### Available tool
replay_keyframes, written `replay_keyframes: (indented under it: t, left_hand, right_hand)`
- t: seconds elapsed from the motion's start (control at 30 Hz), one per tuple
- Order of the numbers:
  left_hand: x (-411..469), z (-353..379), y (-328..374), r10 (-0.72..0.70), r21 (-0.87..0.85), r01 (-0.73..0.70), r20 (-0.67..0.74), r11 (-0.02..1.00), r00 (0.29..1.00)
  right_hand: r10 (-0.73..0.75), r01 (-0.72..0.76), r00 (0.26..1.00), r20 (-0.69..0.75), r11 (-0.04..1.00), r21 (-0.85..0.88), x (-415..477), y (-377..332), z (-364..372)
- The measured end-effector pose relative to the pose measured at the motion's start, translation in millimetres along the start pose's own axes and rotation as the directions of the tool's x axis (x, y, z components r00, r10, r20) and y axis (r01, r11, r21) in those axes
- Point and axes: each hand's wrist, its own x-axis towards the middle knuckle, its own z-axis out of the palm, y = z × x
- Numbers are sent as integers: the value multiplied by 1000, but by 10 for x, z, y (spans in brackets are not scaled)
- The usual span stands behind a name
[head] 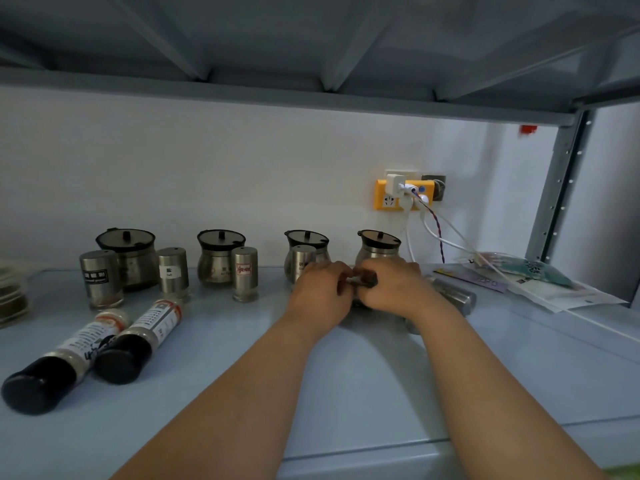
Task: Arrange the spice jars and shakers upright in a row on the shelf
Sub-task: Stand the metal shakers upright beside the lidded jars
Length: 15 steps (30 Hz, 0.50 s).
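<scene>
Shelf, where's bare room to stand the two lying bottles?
Bare shelf lies between the bottles and the left arm, and right of the right arm, in front of the packets. Crowded: the back row of pots and shakers.

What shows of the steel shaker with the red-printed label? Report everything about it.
The red-labelled shaker is a slim brushed-steel cylinder, as it looks, with a flat top and a wider base. Its white label with red print faces the camera, too blurred to read. It stands upright on the pale blue shelf, in front and right of a black-lidded steel jar; whether they touch cannot be told.
</scene>
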Motion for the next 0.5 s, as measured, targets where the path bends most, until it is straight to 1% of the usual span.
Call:
replay_keyframes:
  t: [0.17, 0.3, 0.4, 0.5]
  left_hand:
    - [-18, -20, -2, -14, -26, 13, -12, 1000, 1000]
    - [-21, -16, -8, -6, -61, 5, -16, 998, 1000]
    - [-11, -11, -28, 2, -83, -4, -21, 997, 1000]
    - [-2, 0, -41, 16, -115, -22, -54, 993, 998]
  right_hand:
    - [-15, 19, 999, 38, 995, -96, -1, 39, 48]
    - [-19, 27, 998, 68, 992, -124, 1, 38, 43]
    - [-53, 56, 998, 38, 994, -89, -14, 24, -3]
    - [-64, 66, 997, -38, 997, 50, -48, 21, -63]
